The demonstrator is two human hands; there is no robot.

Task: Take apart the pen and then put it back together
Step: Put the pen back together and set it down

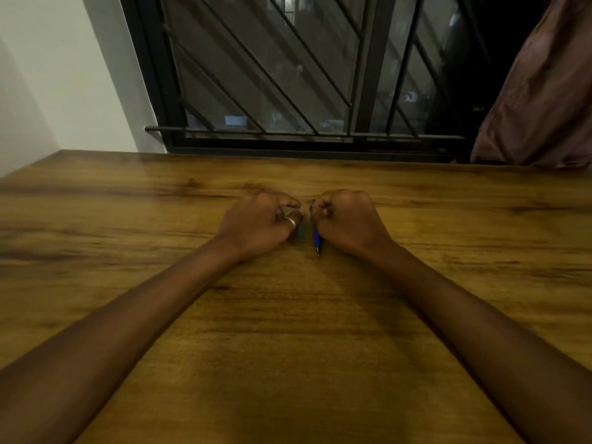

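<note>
Pen handling: light, slim, smooth, small parts.
My right hand (346, 219) pinches the pen (316, 235) above the tabletop (288, 331); my left hand (259, 221) curls on something blurred; I grip the barrel ends.

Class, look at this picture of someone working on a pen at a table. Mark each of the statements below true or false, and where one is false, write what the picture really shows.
1. The right hand is closed around a blue pen. True.
2. The pen's tip points away from the person, toward the window. False: the tip points back toward the person.
3. A ring is worn on the left hand. True.
4. The hands work over a white plastic table. False: the table is brown wood grain.
5. The window behind the table has dark metal bars. True.
</note>
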